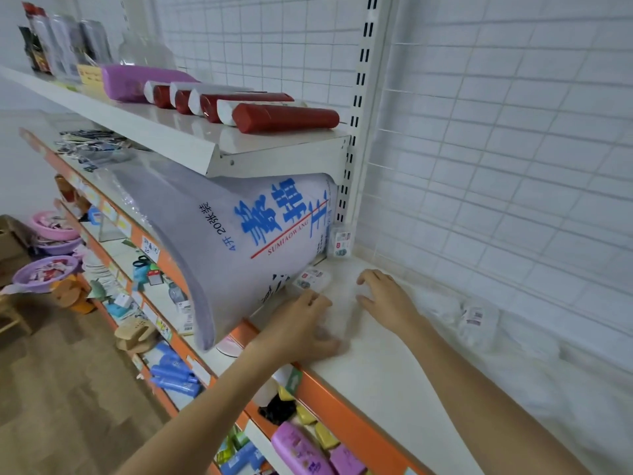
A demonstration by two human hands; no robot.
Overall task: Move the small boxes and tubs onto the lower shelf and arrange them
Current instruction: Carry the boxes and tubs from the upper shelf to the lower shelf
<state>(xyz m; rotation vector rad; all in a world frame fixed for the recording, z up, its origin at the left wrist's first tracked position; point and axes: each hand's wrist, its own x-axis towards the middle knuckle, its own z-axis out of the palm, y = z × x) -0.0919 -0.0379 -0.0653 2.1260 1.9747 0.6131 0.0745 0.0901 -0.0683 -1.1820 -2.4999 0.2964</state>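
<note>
- The small clear tub (337, 311) sat on the white shelf (383, 382) between my two hands — so see-through and blurred that I could barely make out its walls.
- My left hand (301, 325) lay against its near-left side, fingers (317, 298) loosely curled toward it; whether they gripped it or only touched, I could not tell.
- My right hand (385, 296) was on its far-right side, fingers (368, 277) bent and spread as if cupping it — again, the blur hid any real grip.
- Another small labelled tub (311, 278) lay just behind, touching the base of the big pale sack (239, 245), and a third small box (340, 242) stood upright in the corner by the slotted upright post (358, 108).
- More clear labelled tubs (474, 318) waited further right on the same shelf, near the wire grid back (496, 166).
- I judged I was mid-arranging: settling one tub into place beside the sack.
- The next move called for a light squeeze, since such thin plastic would likely flex, then nudging it in line with its neighbours.
- Above, red tubes (284, 117) lay on the upper shelf (171, 132); below, purple packs (301, 450) filled the next one down.
</note>
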